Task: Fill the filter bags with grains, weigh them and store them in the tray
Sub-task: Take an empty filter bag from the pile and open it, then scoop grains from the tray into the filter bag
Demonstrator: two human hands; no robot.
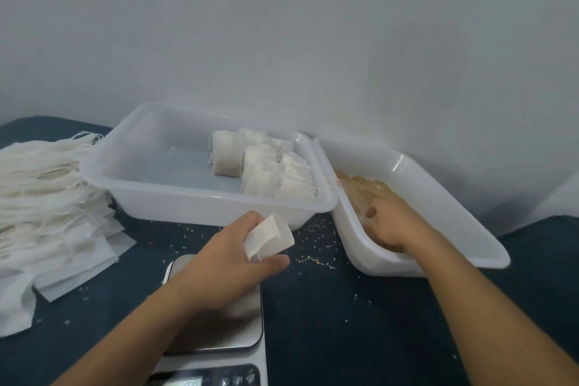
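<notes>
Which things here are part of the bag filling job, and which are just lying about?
Part of the job:
left hand holding an open bag
right hand in the grain tray
scale
storage tray with filled bags
empty bag pile

Lying about:
spilled grains on the table

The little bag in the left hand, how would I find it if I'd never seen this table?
Start at the silver scale near the front edge. Just above it the left hand holds one filter bag, mouth open. Unlike the flat pile of empty bags or the filled bags in the tray, it is off the table.
</notes>
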